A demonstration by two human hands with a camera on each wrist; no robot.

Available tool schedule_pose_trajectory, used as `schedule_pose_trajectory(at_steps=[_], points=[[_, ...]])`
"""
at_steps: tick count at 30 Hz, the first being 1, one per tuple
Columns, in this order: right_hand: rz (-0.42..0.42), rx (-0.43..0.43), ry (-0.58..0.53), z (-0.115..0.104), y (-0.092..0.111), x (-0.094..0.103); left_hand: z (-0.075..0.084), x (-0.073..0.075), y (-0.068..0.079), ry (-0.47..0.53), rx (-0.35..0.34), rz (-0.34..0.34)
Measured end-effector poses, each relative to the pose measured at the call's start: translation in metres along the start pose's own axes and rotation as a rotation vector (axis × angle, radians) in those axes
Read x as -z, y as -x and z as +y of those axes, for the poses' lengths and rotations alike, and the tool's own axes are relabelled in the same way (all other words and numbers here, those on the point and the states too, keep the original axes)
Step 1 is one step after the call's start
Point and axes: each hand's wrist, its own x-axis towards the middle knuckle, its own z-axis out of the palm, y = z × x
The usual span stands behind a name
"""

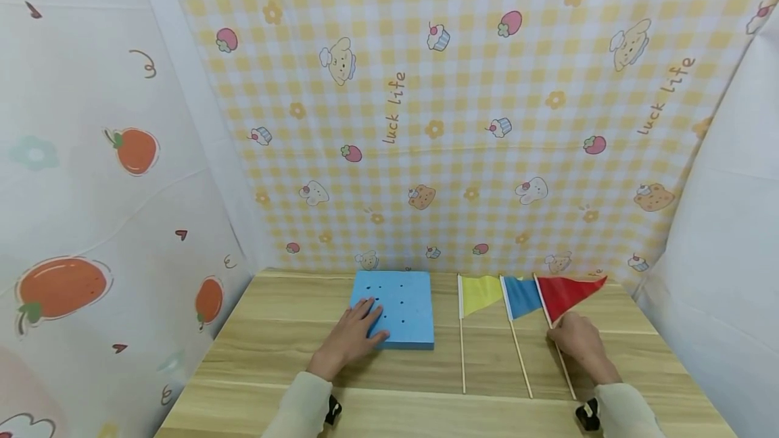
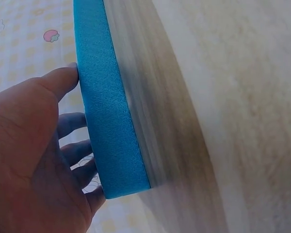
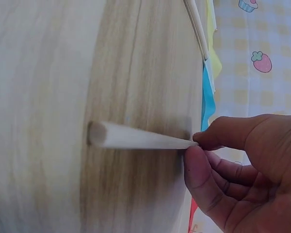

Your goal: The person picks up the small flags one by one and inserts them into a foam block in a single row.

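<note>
1. Clock set at the body, on the counter (image 1: 420,374): block (image 1: 409,311) at 11, yellow flag (image 1: 479,295) at 12, blue flag (image 1: 522,297) at 1, red flag (image 1: 566,296) between 1 and 2.
2. Right hand (image 1: 581,340): narrow, pinching the red flag's stick (image 3: 143,137) just below the cloth. Reads to me as a pick-up grip; can't tell if the tail is off the counter.
3. Tail runs long toward 5. With a pinch that high I'd expect swing or roll, so I want it firm, stick square in the grip.
4. Blue flag's tip sits right by the red flag's stick; touching or not, can't tell. I'd lift straight up first; a low sweep toward 10 could drag it.
5. Left hand (image 1: 349,335): spread wide over the block's 8 o'clock side. I'd press flat and light; looks like foam, could dent.
6. Holes (image 1: 402,302) at the block's 3 o'clock side are uncovered. I'd leave them so.
</note>
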Motion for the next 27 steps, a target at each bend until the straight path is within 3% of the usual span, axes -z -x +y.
schedule_pose_trajectory(at_steps=[8,18,27], points=[[0.038,0.016,-0.049,-0.004,-0.001,0.002,0.002,0.002,0.0,0.0,0.003,-0.017],[0.022,-0.018,-0.101,-0.016,-0.002,0.009,0.005,0.004,0.0,0.012,-0.003,-0.021],[0.071,0.015,-0.129,-0.028,-0.006,0.012,0.004,0.002,-0.001,0.024,-0.004,-0.012]])
